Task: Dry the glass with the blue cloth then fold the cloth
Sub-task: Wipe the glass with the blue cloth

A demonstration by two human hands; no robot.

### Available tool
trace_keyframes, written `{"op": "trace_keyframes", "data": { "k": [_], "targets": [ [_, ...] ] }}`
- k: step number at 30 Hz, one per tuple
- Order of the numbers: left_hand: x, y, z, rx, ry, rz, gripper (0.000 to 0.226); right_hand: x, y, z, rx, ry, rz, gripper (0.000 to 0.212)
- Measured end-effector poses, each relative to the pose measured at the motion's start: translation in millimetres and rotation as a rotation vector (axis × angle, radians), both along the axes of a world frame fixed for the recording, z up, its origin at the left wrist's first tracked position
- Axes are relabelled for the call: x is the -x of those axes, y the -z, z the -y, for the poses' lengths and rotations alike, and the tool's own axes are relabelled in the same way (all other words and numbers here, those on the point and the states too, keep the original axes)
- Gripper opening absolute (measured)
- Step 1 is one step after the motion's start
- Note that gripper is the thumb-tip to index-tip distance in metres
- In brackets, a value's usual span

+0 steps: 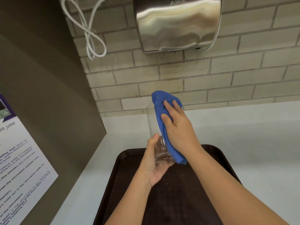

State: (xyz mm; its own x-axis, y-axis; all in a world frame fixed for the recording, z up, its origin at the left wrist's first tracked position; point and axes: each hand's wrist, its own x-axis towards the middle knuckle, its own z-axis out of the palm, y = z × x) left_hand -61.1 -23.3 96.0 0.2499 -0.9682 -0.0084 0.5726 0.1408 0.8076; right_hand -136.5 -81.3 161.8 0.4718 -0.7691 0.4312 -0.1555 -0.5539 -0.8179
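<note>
A tall clear glass (153, 125) is held upright above the tray, tilted slightly away from me. My left hand (154, 164) cups its base from below, thumb up along the near side. The blue cloth (164, 127) drapes over the glass's right side from the rim down past the base. My right hand (177, 125) presses the cloth flat against the glass, fingers spread upward over it. Most of the glass's right side is hidden by the cloth.
A dark brown tray (211, 176) with small water drops lies on the white counter (243, 135) under my hands. A steel hand dryer (178, 25) hangs on the brick wall above. A grey panel with a printed notice (21, 168) stands at the left.
</note>
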Motion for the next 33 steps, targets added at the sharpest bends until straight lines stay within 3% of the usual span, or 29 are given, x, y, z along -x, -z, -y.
{"op": "trace_keyframes", "data": {
  "k": [2, 5, 9, 12, 17, 20, 26, 29, 33],
  "targets": [
    [-1.3, 2.5, 1.9, -0.002, 0.008, -0.058, 0.039, -5.3, -6.1, 6.9, -0.041, -0.018, 0.002, 0.045],
    [-1.6, 5.4, 1.0, -0.005, 0.039, -0.072, 0.044, -4.0, -8.9, 17.3, -0.270, -0.063, 0.134, 0.043],
    [-0.3, 0.8, 3.7, -0.111, -0.106, 0.111, 0.054, 5.2, 10.5, 14.2, -0.464, -0.092, 0.228, 0.042],
    [0.9, 2.2, 6.4, -0.202, -0.240, 0.254, 0.050, 9.0, 32.5, -4.4, -0.361, -0.054, 0.146, 0.046],
    [4.8, 7.9, 7.3, -0.184, -0.294, 0.366, 0.045, 16.7, 47.0, -18.2, -0.176, -0.065, 0.112, 0.045],
    [5.6, 8.7, 9.3, -0.181, -0.335, 0.442, 0.025, 15.6, 42.5, -15.0, -0.045, -0.077, 0.071, 0.043],
    [1.0, 3.6, 6.6, -0.237, -0.389, 0.521, 0.063, 1.9, 31.7, -2.6, 0.044, -0.040, 0.027, 0.043],
    [0.5, 7.5, 6.4, -0.221, -0.410, 0.510, 0.062, -1.5, 27.7, 2.4, -0.098, -0.051, 0.140, 0.042],
    [5.4, 8.1, 5.9, -0.170, -0.446, 0.444, 0.049, 2.2, 29.1, 6.1, -0.430, -0.108, 0.336, 0.040]
  ]
}}
